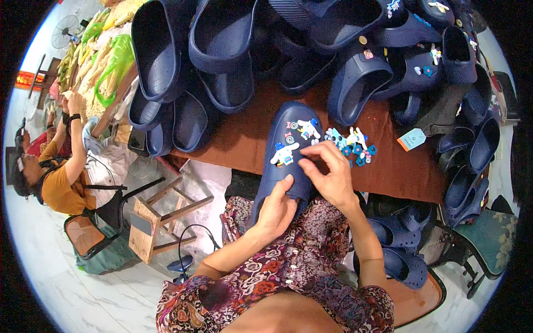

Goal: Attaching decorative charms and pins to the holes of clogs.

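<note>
A navy blue foam clog (pixel 272 176) stands tilted in front of me, its toe resting on the brown cloth-covered table. My left hand (pixel 277 206) grips it near the foot opening, thumb on top. Two white figure charms with blue parts (pixel 285 155) and small pink and dark candy-like charms (pixel 290 137) sit on its upper. At the clog's right side, my right hand (pixel 328 173) has thumb and index finger drawn together in a pinch; whatever is between them is too small to make out. Just beyond that hand lies a pile of loose blue and white charms (pixel 361 151).
Many navy clogs (pixel 222 41) are stacked along the table's far side, some with charms. A pale tag (pixel 411 139) lies on the brown table (pixel 383 177) at right. More clogs (pixel 401 265) sit below. Leftward are a wooden stool (pixel 149 228) and another person (pixel 61 180) working.
</note>
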### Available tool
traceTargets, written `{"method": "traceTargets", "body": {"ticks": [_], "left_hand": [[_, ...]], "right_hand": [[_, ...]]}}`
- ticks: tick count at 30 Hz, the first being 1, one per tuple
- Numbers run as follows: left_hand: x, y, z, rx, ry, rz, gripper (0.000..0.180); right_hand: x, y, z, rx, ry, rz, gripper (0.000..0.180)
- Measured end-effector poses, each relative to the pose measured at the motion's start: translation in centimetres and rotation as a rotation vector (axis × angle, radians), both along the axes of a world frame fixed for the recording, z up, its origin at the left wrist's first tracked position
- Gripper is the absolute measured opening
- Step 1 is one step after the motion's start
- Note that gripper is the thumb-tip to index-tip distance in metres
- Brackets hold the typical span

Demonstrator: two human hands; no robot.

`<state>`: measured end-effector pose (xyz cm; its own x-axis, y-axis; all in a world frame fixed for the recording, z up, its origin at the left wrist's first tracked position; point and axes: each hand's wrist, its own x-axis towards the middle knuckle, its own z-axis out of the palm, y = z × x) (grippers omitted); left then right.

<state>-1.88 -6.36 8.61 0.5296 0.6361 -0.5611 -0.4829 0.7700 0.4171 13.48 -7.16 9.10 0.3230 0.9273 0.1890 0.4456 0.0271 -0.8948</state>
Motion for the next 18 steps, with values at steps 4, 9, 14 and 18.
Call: {"method": "traceTargets", "body": {"ticks": [4,9,14,18], "left_hand": [[0.0,-1.5,-0.1,0.106,0.162,-0.035,0.05],[-0.1,-2.5,0.4,0.135,0.179,0.021,0.043],[-0.6,-3.1,1.4,0.108,0.335,-0.068,0.038],[-0.4,-3.5,-0.3,0.377,0.441,-0.05,0.038]], "right_hand": [[-0.2,0.5,1.5,-0.028,0.01,0.075,0.03],[0.0,0.6,1.5,-0.089,0.029,0.143,0.047],[0.4,0.1,2.0,-0.144,0.059,0.174,0.051],[0.7,-0.2,1.5,-0.196,0.142,0.191,0.053]]}}
